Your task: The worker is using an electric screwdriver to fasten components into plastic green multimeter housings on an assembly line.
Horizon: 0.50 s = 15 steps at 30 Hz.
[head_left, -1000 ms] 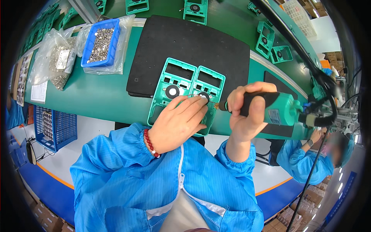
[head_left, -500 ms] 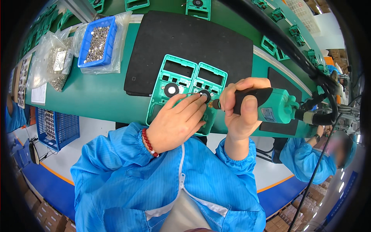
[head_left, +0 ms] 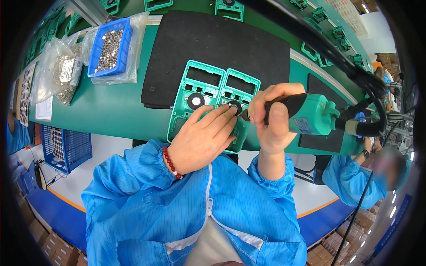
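A green workbench (head_left: 111,106) fills the middle, with a blue tray (head_left: 125,51) of small metal pieces (head_left: 109,53) at far left and a black mat (head_left: 177,40) at centre. Overlapping the mat's near edge lie two green plastic parts side by side, the left frame (head_left: 178,95) and the right frame (head_left: 240,138). The left hand (head_left: 204,137) lies flattened, fingers outstretched, tips on the round black disc (head_left: 235,105) in the right frame, as a second ago. The right hand (head_left: 277,119) is wrapped around a green-and-black power driver (head_left: 313,115), which has shifted left, bringing its nose nearer the disc. That suggests the driver is being worked in beside the disc while the left fingers steady it; the bit's contact is hidden.
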Motion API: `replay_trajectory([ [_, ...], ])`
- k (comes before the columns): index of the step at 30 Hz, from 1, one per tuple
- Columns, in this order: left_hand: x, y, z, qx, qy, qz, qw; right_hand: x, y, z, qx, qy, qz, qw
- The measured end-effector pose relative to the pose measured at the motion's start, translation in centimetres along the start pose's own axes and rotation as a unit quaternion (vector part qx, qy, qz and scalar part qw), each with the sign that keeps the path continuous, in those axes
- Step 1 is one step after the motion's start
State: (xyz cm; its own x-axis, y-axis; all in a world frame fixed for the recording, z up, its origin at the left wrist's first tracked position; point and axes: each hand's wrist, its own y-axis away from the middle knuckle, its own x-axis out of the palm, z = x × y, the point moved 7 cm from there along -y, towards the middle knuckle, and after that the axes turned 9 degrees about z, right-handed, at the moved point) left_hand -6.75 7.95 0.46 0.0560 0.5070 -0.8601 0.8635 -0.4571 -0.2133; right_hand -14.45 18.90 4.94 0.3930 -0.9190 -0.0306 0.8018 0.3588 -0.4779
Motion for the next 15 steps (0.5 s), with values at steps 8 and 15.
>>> replay_trajectory([
  [8, 0.0, 0.1, -0.3, 0.003, 0.002, -0.003, 1.0, -0.8, 0.7, -0.8, 0.034, -0.097, -0.031, 0.994],
  [15, 0.1, 0.0, -0.5, 0.008, -0.011, -0.003, 1.0, -0.3, 0.1, 1.2, 0.016, 0.013, -0.008, 1.0],
])
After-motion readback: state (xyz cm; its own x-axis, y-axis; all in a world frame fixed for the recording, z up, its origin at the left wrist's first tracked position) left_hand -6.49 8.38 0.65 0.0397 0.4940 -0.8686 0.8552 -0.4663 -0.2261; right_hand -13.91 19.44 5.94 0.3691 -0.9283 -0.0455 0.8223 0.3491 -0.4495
